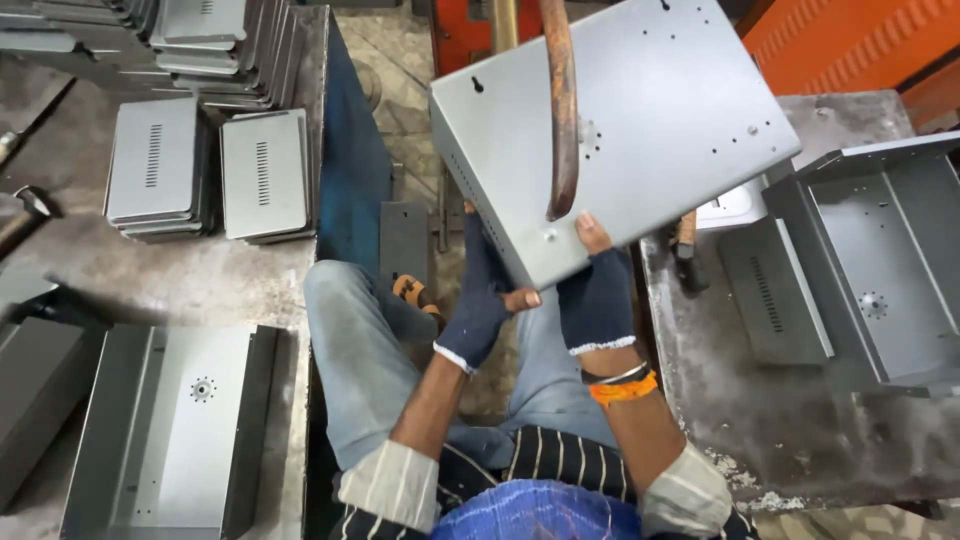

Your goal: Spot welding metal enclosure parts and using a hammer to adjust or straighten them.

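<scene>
Both gloved hands, left (480, 300) and right (597, 290), clamp one grey metal box (640, 110); one rusty hook (562, 110) overhead.

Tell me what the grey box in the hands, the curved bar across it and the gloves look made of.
Grey box: likely sheet metal with a matte grey coat, given its crisp folded edges and punched holes. Curved bar: probably steel, brown and rust-mottled. Gloves on the left hand and right hand: dark knitted fabric with white cuffs, fingertips bare.
</scene>
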